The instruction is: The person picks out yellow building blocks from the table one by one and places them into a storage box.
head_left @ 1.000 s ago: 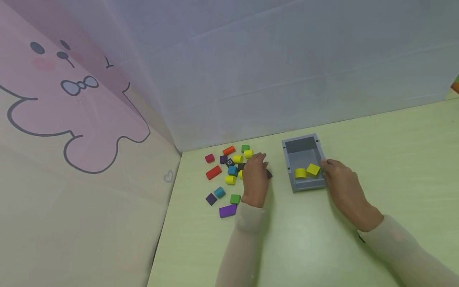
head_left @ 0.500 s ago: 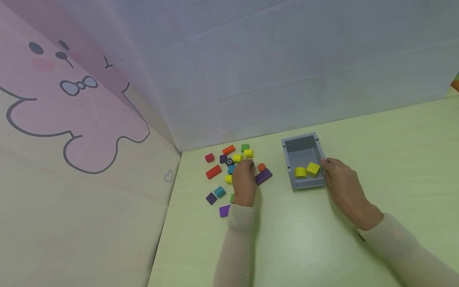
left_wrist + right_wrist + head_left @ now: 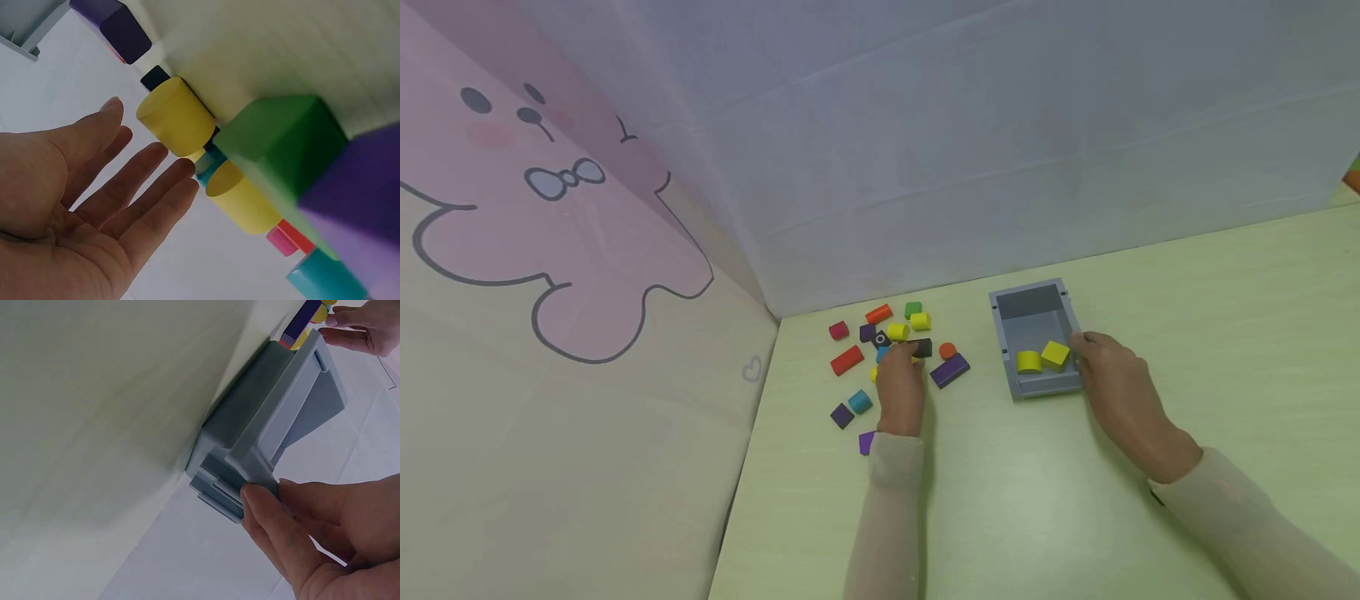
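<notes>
My left hand [image 3: 901, 387] is low over the scattered toy blocks, fingers loosely extended and nothing between them. In the left wrist view its fingertips come right up to a yellow cylinder [image 3: 176, 117], with another yellow cylinder [image 3: 244, 200] and a green block [image 3: 275, 144] beyond. Just past the fingers in the head view lies a black block [image 3: 922, 348]. My right hand [image 3: 1123, 400] pinches the right side wall of a grey open-topped box [image 3: 1047, 388] between thumb and fingers. Inside the box are a yellow cylinder [image 3: 1028, 362] and a yellow block [image 3: 1056, 356].
Left of the hand lie a red cylinder [image 3: 847, 361], a blue cylinder [image 3: 860, 402] and a dark purple cube [image 3: 842, 416]. An orange round piece [image 3: 947, 351] and a long purple block [image 3: 951, 371] lie between pile and box. A wall covering [image 3: 925, 167] rises behind the table.
My left hand has moved left across the blocks, uncovering the orange piece, the long purple block and then the black block. The right hand and the box have stayed put.
</notes>
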`<state>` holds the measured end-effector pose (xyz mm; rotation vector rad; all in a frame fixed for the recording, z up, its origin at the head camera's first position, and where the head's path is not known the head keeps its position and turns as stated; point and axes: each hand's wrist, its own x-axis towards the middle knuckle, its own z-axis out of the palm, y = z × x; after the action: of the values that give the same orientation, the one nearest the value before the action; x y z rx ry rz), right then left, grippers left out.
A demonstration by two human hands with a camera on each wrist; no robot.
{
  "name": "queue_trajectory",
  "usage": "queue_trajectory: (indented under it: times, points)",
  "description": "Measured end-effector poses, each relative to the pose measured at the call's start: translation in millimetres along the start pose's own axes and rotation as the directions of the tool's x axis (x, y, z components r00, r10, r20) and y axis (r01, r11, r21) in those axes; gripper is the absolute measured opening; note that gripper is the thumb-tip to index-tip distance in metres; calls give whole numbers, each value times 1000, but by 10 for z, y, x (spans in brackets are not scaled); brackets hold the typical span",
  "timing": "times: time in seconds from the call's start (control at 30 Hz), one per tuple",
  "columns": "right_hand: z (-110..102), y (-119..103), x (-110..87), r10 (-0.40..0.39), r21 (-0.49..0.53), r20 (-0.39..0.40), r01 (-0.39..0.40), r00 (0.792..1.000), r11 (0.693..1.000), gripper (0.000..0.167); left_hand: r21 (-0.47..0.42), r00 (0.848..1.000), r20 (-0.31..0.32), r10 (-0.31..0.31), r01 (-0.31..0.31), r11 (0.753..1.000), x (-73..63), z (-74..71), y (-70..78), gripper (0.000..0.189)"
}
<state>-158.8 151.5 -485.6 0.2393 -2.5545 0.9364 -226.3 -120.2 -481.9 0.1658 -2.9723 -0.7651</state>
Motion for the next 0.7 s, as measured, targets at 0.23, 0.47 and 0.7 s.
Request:
queue_trajectory:
  times: [0.23, 0.47, 0.7]
  points:
    - [6, 5, 0, 5, 4, -3, -5, 1000, 1000, 33, 8, 1000, 20, 6, -6, 1000, 13, 17, -42, 32]
    - [25, 21, -6, -12, 4, -21, 12, 1000, 1000, 33, 7, 999, 29, 19, -19, 1000, 15, 57, -66, 31]
    - [35, 33, -2, -29, 12, -32, 30, 999, 999, 34, -28, 999, 35, 11, -10, 1000, -12, 67, -65, 28]
